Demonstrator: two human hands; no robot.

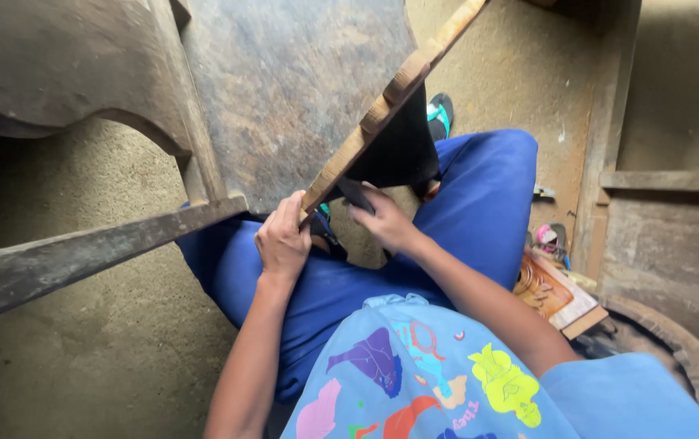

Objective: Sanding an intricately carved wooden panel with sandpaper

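My left hand (283, 238) grips the near end of a long carved wooden piece (390, 97) that rises edge-on from my lap toward the upper right. Its scalloped edge faces left. My right hand (383, 218) presses a small dark pad (355, 193), which looks like sandpaper, against the underside of the wood near its lower end. I sit with blue trousers (479, 211) on, knees apart, and a light blue printed shirt (414, 366).
A weathered wooden frame with a curved cut-out (81, 73) and a rail (81, 252) stands at the left. A carved wooden panel (548, 293) lies at my right on the dirt floor. Wooden posts and a ledge (666, 179) line the right side.
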